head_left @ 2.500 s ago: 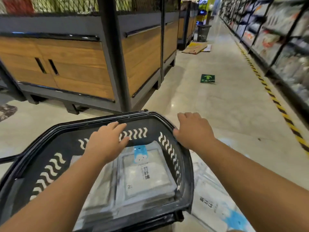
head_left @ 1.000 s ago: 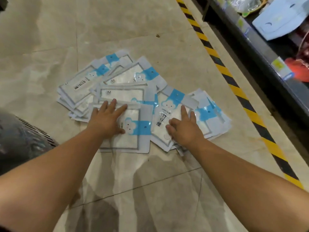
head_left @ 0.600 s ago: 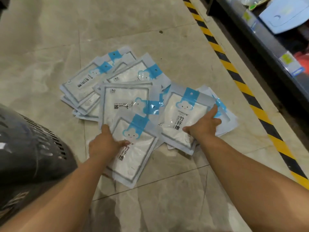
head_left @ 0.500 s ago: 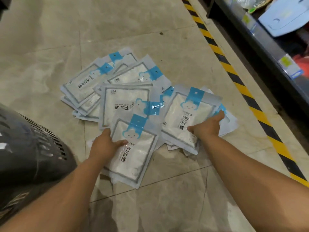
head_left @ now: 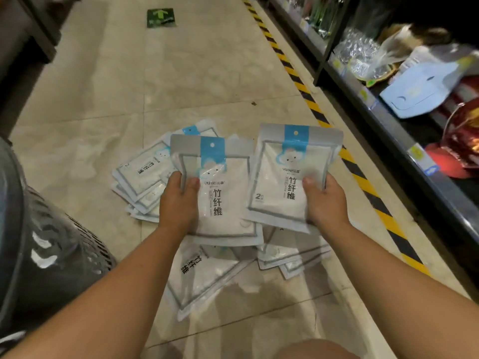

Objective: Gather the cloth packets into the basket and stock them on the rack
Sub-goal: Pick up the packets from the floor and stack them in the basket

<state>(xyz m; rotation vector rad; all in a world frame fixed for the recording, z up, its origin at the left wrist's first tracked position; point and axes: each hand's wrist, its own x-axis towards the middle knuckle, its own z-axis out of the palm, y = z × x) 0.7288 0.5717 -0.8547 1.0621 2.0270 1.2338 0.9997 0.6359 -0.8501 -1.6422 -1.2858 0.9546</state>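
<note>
The dark basket (head_left: pixel 51 255) stands at about eight o'clock from the pile, and its inside is not in view. The pile of cloth packets (head_left: pixel 145 174) lies fanned and overlapping on the floor, spreading from ten o'clock round to five o'clock beneath the hands. Two packets are held above it. The left hand (head_left: pixel 178 203) has its thumb across the front and fingers behind the left packet (head_left: pixel 225 203). The right hand (head_left: pixel 324 200) pinches the right packet (head_left: pixel 285 177) the same way at its right edge. I judge them light, flat and floppy, with glossy film that slips against itself, so a stack would likely slide. A pinch on a side edge or on the stiffer header strip (head_left: pixel 296 138) looks the surest hold, and nothing seems fragile. The polished stone floor (head_left: pixel 194 73) is smooth, so flat packets may be awkward to peel up. The rack (head_left: pixel 399 136) runs along three o'clock behind hazard tape (head_left: pixel 363 182). A green arrow sticker (head_left: pixel 160 18) lies at eleven o'clock.
</note>
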